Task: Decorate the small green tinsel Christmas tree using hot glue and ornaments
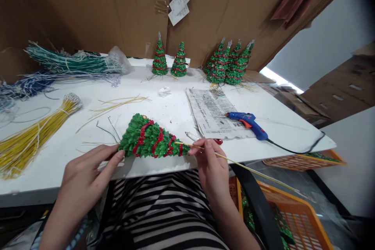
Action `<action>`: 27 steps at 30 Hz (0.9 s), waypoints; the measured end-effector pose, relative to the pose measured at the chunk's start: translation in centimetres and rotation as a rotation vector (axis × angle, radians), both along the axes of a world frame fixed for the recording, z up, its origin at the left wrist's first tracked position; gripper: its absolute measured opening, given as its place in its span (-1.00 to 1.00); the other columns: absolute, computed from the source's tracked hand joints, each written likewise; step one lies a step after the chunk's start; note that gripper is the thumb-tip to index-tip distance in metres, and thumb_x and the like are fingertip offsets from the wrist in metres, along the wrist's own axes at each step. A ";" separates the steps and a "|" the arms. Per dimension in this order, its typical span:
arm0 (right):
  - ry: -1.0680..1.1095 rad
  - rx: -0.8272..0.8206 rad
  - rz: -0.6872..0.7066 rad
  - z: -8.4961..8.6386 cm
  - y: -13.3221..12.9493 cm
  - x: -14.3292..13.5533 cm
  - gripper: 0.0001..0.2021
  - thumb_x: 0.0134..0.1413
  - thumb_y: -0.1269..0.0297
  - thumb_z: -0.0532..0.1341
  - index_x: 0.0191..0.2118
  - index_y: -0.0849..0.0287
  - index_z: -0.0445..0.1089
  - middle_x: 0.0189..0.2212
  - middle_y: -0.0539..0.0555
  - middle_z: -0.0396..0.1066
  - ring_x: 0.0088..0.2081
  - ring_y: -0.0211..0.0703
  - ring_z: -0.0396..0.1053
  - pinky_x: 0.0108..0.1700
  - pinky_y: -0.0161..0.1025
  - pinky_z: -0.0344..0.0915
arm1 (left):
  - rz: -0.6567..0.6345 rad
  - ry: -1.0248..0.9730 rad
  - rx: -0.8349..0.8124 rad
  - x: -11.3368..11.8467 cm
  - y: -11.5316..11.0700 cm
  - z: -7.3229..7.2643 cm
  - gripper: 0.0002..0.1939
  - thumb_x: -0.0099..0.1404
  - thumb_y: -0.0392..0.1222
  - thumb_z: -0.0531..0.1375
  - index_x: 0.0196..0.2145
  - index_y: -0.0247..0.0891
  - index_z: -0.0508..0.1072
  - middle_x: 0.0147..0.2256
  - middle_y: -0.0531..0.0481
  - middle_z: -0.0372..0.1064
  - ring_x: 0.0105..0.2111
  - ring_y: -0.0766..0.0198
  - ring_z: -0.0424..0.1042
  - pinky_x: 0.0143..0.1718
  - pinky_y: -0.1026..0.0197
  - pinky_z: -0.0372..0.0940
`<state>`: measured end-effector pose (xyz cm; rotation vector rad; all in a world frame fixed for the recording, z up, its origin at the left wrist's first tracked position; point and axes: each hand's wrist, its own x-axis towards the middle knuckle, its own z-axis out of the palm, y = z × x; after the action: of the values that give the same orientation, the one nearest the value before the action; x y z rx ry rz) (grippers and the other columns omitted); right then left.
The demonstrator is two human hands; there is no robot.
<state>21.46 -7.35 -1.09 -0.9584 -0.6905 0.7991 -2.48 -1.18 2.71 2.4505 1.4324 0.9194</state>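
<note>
A green Christmas tree ornament [150, 138] with red glittery garland lies on its side at the table's front edge, its tip pointing right. My left hand [90, 175] grips the tree's wide base between thumb and fingers. Near the tip, my right hand [211, 164] pinches a thin yellow wire [243, 165]. One end of the wire lies against the tree's upper part; the other trails off to the right past the table edge. Dark wires [107, 129] stick out by the tree's base. Part of the tip is hidden by my right fingers.
A blue hot glue gun [249, 122] rests on folded newspaper [212, 111], its cord running off the right edge. Several finished trees [159, 56] stand at the back. Bundles of yellow wires [41, 134] and green wires [76, 62] lie left. An orange basket [310, 218] stands below right.
</note>
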 end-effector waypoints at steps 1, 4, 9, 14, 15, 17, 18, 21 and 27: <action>-0.032 0.006 0.022 0.0 -0.1 -0.1 -0.76 0.18 0.07 0.21 -0.39 0.08 0.51 -0.56 -0.07 0.50 -0.46 -0.36 0.43 -0.29 -0.42 0.33 | 0.027 0.003 -0.005 -0.3 0.1 0.1 -0.53 0.33 0.17 0.03 -0.34 -0.24 0.56 -0.36 -0.02 0.57 -0.38 0.24 0.51 -0.31 0.32 0.31; -0.215 0.010 0.032 0.0 -0.6 -0.2 -0.85 0.21 0.19 0.20 -0.32 0.04 0.51 -0.48 -0.08 0.55 -0.38 -0.33 0.49 -0.24 -0.40 0.38 | 0.081 -0.002 -0.059 -0.9 0.6 0.1 -0.54 0.28 0.18 0.06 -0.37 -0.24 0.56 -0.35 -0.02 0.58 -0.35 0.23 0.52 -0.29 0.31 0.31; -0.559 0.038 0.031 0.6 -1.1 0.0 -0.88 0.18 0.33 0.22 -0.23 0.04 0.52 -0.35 -0.03 0.58 -0.28 -0.25 0.53 -0.19 -0.32 0.43 | 0.095 -0.015 -0.130 -1.0 1.1 0.2 -0.59 0.21 0.15 0.10 -0.44 -0.22 0.55 -0.39 0.01 0.56 -0.39 0.25 0.49 -0.38 0.34 0.29; -0.708 0.128 -0.011 1.1 -0.9 0.0 -0.85 0.16 0.42 0.22 -0.24 0.09 0.53 -0.37 -0.02 0.58 -0.33 -0.28 0.51 -0.26 -0.35 0.44 | 0.076 -0.028 -0.133 -1.1 1.0 0.3 -0.61 0.22 0.14 0.11 -0.45 -0.21 0.54 -0.42 0.04 0.55 -0.42 0.28 0.48 -0.39 0.36 0.27; -0.721 0.149 -0.018 1.2 -0.8 -0.1 -0.84 0.15 0.44 0.22 -0.24 0.09 0.53 -0.36 -0.02 0.58 -0.33 -0.29 0.51 -0.26 -0.36 0.44 | 0.073 -0.029 -0.127 -1.2 0.9 0.3 -0.61 0.23 0.14 0.11 -0.44 -0.21 0.54 -0.42 0.04 0.55 -0.42 0.29 0.48 -0.38 0.36 0.27; -0.752 0.198 -0.031 1.5 -0.8 -0.2 -0.83 0.14 0.47 0.22 -0.23 0.10 0.53 -0.35 0.00 0.57 -0.30 -0.29 0.50 -0.23 -0.36 0.44 | 0.077 -0.022 -0.109 -1.2 0.8 0.2 -0.61 0.24 0.14 0.11 -0.43 -0.20 0.54 -0.41 0.06 0.56 -0.42 0.29 0.49 -0.38 0.36 0.26; -0.768 0.227 -0.036 1.6 -0.8 -0.3 -0.82 0.14 0.48 0.22 -0.22 0.11 0.53 -0.35 0.01 0.57 -0.29 -0.29 0.50 -0.22 -0.35 0.45 | 0.081 -0.017 -0.098 -1.2 0.7 0.1 -0.61 0.25 0.14 0.11 -0.43 -0.19 0.55 -0.41 0.06 0.56 -0.42 0.29 0.49 -0.38 0.35 0.26; -0.801 0.318 -0.039 2.1 -0.5 -0.8 -0.81 0.13 0.51 0.22 -0.21 0.12 0.52 -0.34 0.04 0.56 -0.27 -0.27 0.49 -0.22 -0.33 0.46 | 0.064 -0.012 -0.038 -1.0 0.5 0.1 -0.62 0.28 0.12 0.10 -0.41 -0.19 0.55 -0.41 0.08 0.56 -0.42 0.30 0.51 -0.35 0.36 0.27; -0.789 0.383 -0.050 2.5 1.0 -2.1 -0.82 0.13 0.53 0.21 -0.22 0.16 0.51 -0.39 0.06 0.56 -0.33 -0.25 0.49 -0.26 -0.32 0.46 | -0.003 0.013 0.121 0.0 -0.4 0.5 -0.63 0.34 0.08 0.07 -0.39 -0.21 0.53 -0.45 0.08 0.56 -0.47 0.33 0.52 -0.41 0.36 0.28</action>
<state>19.37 -6.38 1.43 -0.9194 -1.4352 0.1970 -2.43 -1.59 3.22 2.5478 1.4162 1.0209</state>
